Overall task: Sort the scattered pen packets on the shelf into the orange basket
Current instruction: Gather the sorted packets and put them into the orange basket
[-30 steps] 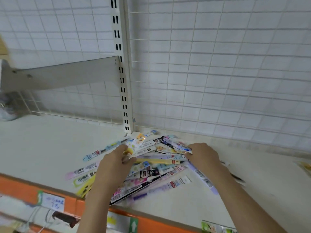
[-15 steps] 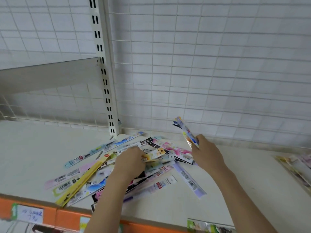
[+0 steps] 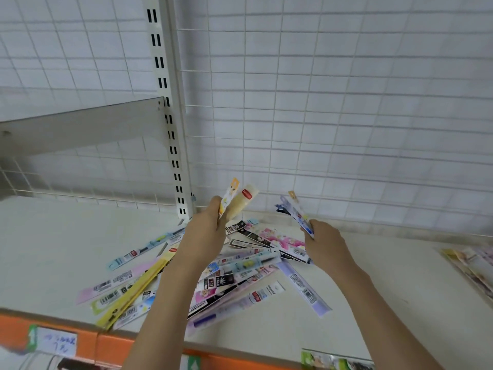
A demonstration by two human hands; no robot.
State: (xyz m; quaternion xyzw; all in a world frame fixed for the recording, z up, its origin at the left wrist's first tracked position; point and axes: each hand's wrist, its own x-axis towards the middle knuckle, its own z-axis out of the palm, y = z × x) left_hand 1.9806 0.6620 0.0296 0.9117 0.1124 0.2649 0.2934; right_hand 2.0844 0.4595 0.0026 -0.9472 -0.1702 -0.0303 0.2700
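White wire-grid back wall (image 3: 346,102) over cream shelf (image 3: 53,249) w/ orange front edge (image 3: 112,343) | loose pile of long printed plastic pen packets (image 3: 240,271) lies below/btwn both hands | left hand (image 3: 205,236) grips two yellowish packets (image 3: 234,202), tilted up | right hand (image 3: 324,244) pinches pale purple packets (image 3: 296,209) | handwritten price tag (image 3: 57,343) unreadable

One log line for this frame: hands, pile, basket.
left hand: holds two packets | right hand: holds packets | pile: on shelf | basket: not in view
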